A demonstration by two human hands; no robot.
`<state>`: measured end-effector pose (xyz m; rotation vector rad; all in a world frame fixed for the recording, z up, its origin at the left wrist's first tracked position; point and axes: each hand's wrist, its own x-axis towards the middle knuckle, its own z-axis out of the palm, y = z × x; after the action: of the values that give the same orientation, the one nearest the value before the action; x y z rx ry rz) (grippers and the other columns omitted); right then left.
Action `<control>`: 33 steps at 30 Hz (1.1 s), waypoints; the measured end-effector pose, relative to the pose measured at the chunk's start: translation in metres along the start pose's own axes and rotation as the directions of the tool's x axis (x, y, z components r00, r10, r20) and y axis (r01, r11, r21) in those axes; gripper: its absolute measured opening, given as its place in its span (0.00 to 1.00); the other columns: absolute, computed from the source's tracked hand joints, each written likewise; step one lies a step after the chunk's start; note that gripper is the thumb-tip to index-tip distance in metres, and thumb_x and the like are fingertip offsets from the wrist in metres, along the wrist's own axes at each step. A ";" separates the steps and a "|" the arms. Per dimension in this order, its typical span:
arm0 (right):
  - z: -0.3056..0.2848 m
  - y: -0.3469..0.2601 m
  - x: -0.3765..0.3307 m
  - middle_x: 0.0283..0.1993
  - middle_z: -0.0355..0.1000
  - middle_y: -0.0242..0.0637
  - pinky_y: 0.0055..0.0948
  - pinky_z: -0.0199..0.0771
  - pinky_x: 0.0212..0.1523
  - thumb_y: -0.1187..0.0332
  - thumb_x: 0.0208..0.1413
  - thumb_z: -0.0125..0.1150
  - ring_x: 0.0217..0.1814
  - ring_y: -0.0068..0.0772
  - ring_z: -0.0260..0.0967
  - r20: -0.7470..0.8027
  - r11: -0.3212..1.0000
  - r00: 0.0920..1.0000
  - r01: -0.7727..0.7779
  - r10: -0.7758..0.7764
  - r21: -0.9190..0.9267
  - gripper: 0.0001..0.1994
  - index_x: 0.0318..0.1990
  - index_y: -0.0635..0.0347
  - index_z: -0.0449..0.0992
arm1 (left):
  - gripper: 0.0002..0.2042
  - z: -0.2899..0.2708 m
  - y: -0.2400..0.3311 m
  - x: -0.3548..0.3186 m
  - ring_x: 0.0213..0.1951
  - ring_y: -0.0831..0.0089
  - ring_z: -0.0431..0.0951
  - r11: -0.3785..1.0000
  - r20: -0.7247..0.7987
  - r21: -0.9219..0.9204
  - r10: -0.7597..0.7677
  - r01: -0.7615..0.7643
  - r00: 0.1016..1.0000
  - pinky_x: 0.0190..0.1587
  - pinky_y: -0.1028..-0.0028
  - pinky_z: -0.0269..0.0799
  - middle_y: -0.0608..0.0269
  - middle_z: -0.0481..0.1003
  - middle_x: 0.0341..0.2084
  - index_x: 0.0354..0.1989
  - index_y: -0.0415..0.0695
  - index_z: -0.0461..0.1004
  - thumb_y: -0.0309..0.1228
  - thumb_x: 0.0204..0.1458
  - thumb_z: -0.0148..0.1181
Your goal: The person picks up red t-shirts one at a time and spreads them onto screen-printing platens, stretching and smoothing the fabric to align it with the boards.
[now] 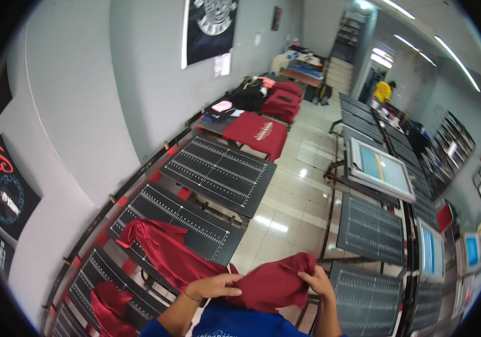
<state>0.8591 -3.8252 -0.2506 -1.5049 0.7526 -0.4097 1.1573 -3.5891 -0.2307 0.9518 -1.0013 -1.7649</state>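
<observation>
The dark red shirt is bunched up between both hands at about 6 o'clock in the view, close in front of the person's chest and above the tiled floor. To handle it well, I judge the fabric wants shaking out and gripping at its edges rather than in a wad, so that it can lie flat without folds. The left hand lies palm down on the cloth at 7 o'clock, fingers curled over it and grasping it; the right hand pinches a raised fold at its upper right edge. Both forearms rise from the lower rim, elbows bent. At 9 o'clock of the shirt another red shirt drapes crumpled over a black ruled platen; a bare platen sits just right of the right hand
</observation>
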 end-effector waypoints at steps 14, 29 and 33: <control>0.003 -0.059 0.528 0.62 0.72 0.46 0.36 0.72 0.65 0.69 0.64 0.59 0.63 0.36 0.71 0.578 0.904 0.794 -0.371 0.189 0.213 0.25 0.66 0.65 0.65 | 0.39 -0.295 -0.009 0.180 0.67 0.58 0.65 -0.095 -0.776 -0.437 0.543 -0.894 0.321 0.69 0.58 0.61 0.53 0.64 0.67 0.74 0.46 0.53 0.62 0.64 0.45; -0.005 -0.156 0.744 0.76 0.53 0.43 0.37 0.61 0.71 0.77 0.58 0.57 0.72 0.38 0.61 0.899 0.880 0.438 -0.428 0.002 0.207 0.42 0.78 0.56 0.45 | 0.12 -0.243 0.108 0.269 0.56 0.60 0.77 0.314 -0.822 0.563 0.116 -0.764 -0.558 0.64 0.58 0.69 0.55 0.77 0.53 0.55 0.41 0.71 0.33 0.68 0.51; 0.030 -0.225 0.784 0.58 0.73 0.40 0.29 0.72 0.59 0.76 0.60 0.56 0.56 0.30 0.74 0.907 0.970 0.413 -0.177 -0.079 0.166 0.27 0.69 0.61 0.64 | 0.14 -0.258 0.196 0.259 0.54 0.66 0.78 0.864 -0.705 0.503 0.387 -0.034 -0.594 0.60 0.63 0.72 0.58 0.78 0.52 0.58 0.38 0.72 0.28 0.65 0.54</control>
<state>1.4864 -4.3433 -0.1829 -1.2035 -0.1653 0.4029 1.3626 -3.9481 -0.2022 1.6364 0.0749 0.3693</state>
